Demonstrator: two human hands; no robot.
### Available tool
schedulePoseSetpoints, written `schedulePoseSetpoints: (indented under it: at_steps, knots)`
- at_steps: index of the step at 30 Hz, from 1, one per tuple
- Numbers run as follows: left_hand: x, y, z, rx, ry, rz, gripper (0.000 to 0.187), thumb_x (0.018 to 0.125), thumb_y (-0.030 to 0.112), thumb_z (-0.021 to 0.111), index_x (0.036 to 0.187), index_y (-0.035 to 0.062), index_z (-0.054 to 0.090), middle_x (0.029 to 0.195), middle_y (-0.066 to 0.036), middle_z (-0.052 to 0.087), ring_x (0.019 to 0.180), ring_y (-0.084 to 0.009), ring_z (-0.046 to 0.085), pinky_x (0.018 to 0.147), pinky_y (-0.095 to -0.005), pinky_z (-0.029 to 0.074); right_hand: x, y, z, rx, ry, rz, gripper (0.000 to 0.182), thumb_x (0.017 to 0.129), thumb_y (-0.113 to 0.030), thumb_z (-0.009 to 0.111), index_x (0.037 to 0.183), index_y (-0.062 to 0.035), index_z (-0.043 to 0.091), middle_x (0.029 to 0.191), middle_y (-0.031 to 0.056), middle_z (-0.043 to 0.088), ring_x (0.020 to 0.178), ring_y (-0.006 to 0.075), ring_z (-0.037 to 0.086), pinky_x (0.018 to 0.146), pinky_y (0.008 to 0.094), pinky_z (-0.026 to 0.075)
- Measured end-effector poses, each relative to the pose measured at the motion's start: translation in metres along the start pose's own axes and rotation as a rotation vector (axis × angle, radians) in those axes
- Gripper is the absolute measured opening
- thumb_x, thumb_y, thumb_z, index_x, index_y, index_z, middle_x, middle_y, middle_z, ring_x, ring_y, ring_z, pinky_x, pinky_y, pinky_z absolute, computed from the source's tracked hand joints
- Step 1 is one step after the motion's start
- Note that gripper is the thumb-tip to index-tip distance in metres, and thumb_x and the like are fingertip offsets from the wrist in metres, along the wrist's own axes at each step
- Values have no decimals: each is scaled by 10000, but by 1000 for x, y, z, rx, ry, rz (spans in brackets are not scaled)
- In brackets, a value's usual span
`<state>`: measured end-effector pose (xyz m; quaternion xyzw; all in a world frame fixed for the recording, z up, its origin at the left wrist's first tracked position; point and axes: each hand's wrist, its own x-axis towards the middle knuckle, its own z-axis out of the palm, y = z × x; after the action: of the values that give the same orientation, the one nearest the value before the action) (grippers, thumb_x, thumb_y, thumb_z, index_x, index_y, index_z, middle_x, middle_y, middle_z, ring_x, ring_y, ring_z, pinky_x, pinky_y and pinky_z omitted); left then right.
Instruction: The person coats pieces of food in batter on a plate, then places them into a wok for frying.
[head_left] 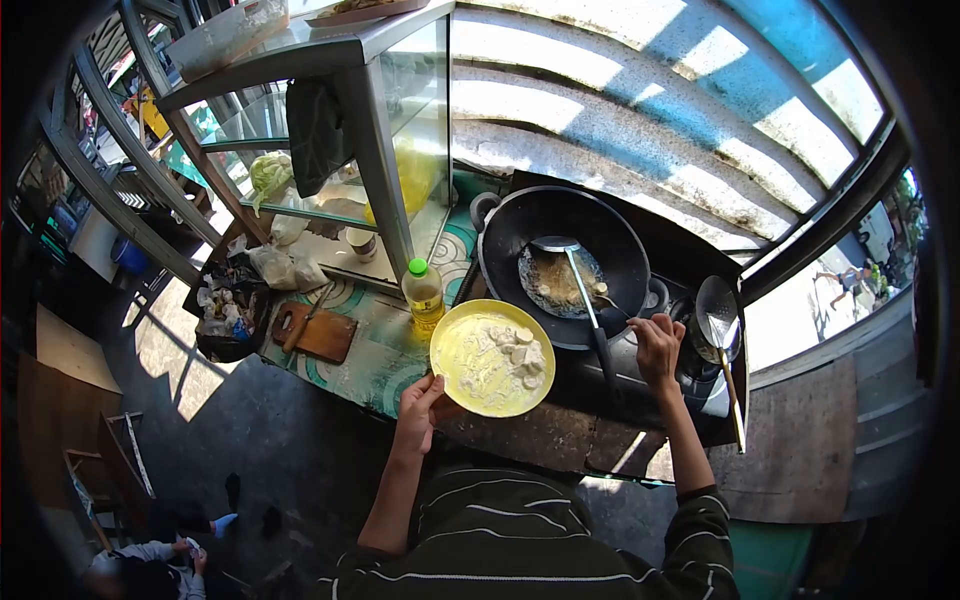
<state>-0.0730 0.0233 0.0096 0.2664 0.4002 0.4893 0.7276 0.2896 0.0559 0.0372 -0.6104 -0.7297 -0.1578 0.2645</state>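
Note:
My left hand (419,414) grips the near left rim of a yellow plate (447,375), thumb on top. On the plate lie several pale round pieces (524,362) coated in whitish batter, with smears of batter around them. My right hand (657,350) is closed on the handle of a thin metal fork (618,308), whose tip reaches over the black wok (520,220); whether it is a fork or a spoon is hard to make out. A pale piece (601,289) is at its tip, by the oil (555,280) in the wok. A spatula (590,310) rests across the wok's near rim.
Left of the plate stands an oil bottle (423,295) with a green cap. Further left are a cutting board (315,332) with a knife, a black trash bag (230,305) and a glass display case (385,150). A strainer (716,305) lies right. A seated person (165,570) is lower left.

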Motion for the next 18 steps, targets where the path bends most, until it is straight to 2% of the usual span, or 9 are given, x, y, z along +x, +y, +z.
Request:
schedulePoseSetpoints:
  at_steps: [3,9,18]
  knots:
    - [1,3,0,-11,1,-4,286,858,229,471,1019,-3,514,874,-75,608,733,-132,610,619,-267,516,-4,-1,1,74,45,75,85,766,-129,540,796,-136,620,725,-22,597,744,135,491,718,308,251]
    - [-2,5,-1,-19,15,-4,282,858,230,472,1015,-1,514,874,-86,609,743,-138,611,641,-265,514,-4,2,-5,73,62,93,86,772,-136,540,797,-137,623,650,-21,549,738,132,488,703,305,247]
    - [-4,8,-1,-9,9,12,281,857,231,473,1007,-4,513,879,-88,608,751,-141,612,663,-270,513,1,0,-9,43,97,45,80,773,-133,547,794,-123,624,679,-3,558,719,135,487,692,304,251]
